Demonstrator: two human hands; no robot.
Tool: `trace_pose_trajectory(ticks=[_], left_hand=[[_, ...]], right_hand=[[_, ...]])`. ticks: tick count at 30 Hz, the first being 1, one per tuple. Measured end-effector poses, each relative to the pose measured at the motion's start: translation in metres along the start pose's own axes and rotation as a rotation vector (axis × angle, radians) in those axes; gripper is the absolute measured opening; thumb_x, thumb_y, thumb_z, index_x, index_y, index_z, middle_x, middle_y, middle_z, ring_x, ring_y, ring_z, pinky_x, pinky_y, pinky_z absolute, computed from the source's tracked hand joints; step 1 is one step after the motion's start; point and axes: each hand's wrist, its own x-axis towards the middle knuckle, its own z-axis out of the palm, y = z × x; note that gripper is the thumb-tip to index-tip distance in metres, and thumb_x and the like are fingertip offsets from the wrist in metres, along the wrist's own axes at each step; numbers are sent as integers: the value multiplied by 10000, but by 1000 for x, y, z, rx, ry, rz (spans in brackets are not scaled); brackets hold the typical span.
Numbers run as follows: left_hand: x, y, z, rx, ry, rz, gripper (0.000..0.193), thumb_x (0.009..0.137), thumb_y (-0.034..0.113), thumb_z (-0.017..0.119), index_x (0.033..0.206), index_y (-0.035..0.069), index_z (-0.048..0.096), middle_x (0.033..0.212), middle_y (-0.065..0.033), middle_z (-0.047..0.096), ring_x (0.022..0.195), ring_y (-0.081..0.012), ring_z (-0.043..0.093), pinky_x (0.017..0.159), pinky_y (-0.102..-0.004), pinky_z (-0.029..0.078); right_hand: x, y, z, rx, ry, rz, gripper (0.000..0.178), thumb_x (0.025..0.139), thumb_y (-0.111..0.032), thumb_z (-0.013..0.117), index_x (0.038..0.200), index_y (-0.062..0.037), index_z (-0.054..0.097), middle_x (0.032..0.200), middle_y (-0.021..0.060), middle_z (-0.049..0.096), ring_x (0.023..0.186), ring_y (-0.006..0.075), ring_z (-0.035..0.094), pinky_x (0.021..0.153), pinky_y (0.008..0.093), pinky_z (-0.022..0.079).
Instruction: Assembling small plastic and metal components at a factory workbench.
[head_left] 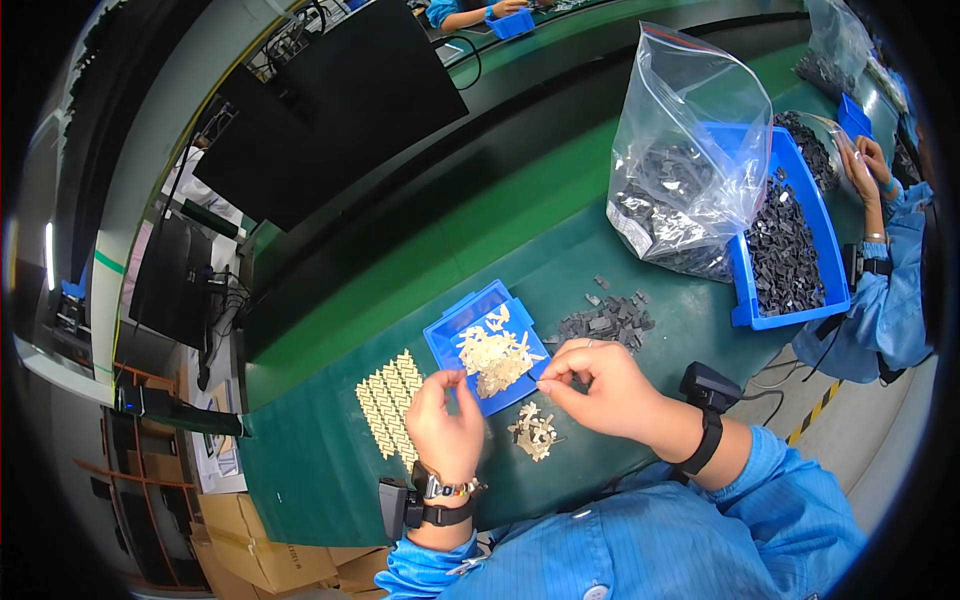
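Note:
My left hand (443,420) hovers over the green table (330,470), fingers pinched together on a small part too tiny to make out. My right hand (600,385) is beside it, thumb and forefinger pinched near the edge of a small blue tray (452,328) that holds cream-coloured plastic pieces (495,355). Below the two hands lies a little heap of assembled cream-and-grey parts (535,430). A neat grid of cream pieces (390,400) lies left of the left hand. A loose pile of dark grey parts (605,322) sits just beyond the right hand.
A large clear bag of dark grey parts (685,170) leans on a long blue bin (790,250) of the same parts. A co-worker in a blue sleeve (885,300) works at the right. Cardboard boxes (250,550) stand on the floor at lower left.

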Motion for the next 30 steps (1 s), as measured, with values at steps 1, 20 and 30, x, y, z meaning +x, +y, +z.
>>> trace_pose_trajectory(ticks=[1, 20, 30], left_hand=[[-3, 6, -2, -58, -28, -67, 126, 827, -12, 662, 945, -2, 620, 892, -121, 708, 796, -207, 685, 683, -290, 517], [-58, 36, 0, -1054, -349, -574, 209, 925, -29, 562, 1130, -64, 543, 1048, -192, 678, 965, -212, 669, 869, -327, 540], [-70, 38, 14, -772, -544, -417, 240, 910, -71, 537, 1150, -67, 527, 1067, -184, 685, 987, -199, 669, 868, -290, 523]], right_hand=[[-2, 0, -1, -84, 42, -103, 64, 771, -18, 701, 831, 0, 690, 759, 92, 653, 685, 189, 636, 637, 296, 509], [-34, 1, -7, -292, -16, -218, 122, 763, -90, 739, 876, -56, 704, 814, 60, 609, 727, 234, 586, 650, 347, 491], [-56, 12, -26, -363, -204, -41, 50, 784, -42, 671, 807, -29, 629, 820, 94, 612, 795, 304, 596, 708, 384, 495]])
